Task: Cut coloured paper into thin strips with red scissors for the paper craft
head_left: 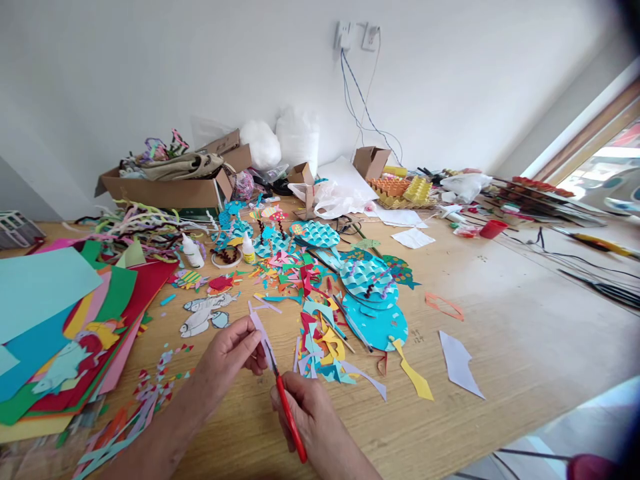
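Narrow lilac paper strip [257, 323] over the wooden tabletop [520, 333], toward its near edge.
The left hand [243, 345] pinches it thumb-to-finger; the right hand [311, 408] curls round red-handled metal scissors [290, 419]. From here it looks light, limp, easily torn: best pinched by an edge.

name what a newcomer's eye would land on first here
Likely the red-handled scissors in the right hand, front and centre, their blades at a lilac paper strip held by the left hand. Next, perhaps, the bright stack of coloured paper at far left and the blue discs just right of centre.
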{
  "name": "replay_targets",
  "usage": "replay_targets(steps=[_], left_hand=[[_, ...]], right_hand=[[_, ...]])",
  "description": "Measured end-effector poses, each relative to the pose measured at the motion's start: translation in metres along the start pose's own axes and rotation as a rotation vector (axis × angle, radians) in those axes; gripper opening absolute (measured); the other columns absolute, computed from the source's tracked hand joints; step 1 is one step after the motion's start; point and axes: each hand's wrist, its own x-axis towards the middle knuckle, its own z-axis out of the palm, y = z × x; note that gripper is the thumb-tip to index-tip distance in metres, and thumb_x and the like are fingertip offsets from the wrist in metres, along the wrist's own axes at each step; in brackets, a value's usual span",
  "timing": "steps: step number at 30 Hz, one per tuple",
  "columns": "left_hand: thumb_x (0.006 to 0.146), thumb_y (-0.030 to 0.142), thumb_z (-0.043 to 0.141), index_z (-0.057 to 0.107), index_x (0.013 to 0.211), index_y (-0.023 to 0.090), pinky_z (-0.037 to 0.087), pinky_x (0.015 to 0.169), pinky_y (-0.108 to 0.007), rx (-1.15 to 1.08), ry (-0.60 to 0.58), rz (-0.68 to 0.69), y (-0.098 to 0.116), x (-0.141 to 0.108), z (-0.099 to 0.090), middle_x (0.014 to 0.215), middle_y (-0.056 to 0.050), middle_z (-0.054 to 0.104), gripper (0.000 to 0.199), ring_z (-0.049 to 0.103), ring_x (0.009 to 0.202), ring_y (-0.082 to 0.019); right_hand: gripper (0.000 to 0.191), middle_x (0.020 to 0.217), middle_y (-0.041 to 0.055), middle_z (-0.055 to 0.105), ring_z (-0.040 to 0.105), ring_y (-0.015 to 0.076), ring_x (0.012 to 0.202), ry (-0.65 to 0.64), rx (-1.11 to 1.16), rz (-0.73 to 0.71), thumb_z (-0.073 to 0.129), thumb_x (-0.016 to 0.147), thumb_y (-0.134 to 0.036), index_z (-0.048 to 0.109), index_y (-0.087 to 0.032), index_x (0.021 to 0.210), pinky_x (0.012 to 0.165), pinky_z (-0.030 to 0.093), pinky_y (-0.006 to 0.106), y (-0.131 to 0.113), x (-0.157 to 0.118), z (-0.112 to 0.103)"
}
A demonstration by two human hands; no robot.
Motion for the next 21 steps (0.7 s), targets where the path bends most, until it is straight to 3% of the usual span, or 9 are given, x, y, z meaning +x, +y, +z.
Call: replay_targets(steps=[21], left_hand=[[0.074, 0.032, 0.054, 0.052, 0.062, 0.017, 0.043, 0.047, -0.022, -0.026, -0.044, 0.005, -0.0071, 0.0021, -0.0018, 0.050, 0.005, 0.056, 0.019, 0.051, 0.046, -0.010]], right_hand=[[0.029, 0.049, -0.0064, 0.031, 0.030, 0.0078, 0.048, 0.026, -0.034, -0.028, 0.038, 0.084, -0.026, 0.037, -0.018, 0.056, 0.044, 0.020, 0.021, -0.0028, 0.0011, 0.0004]])
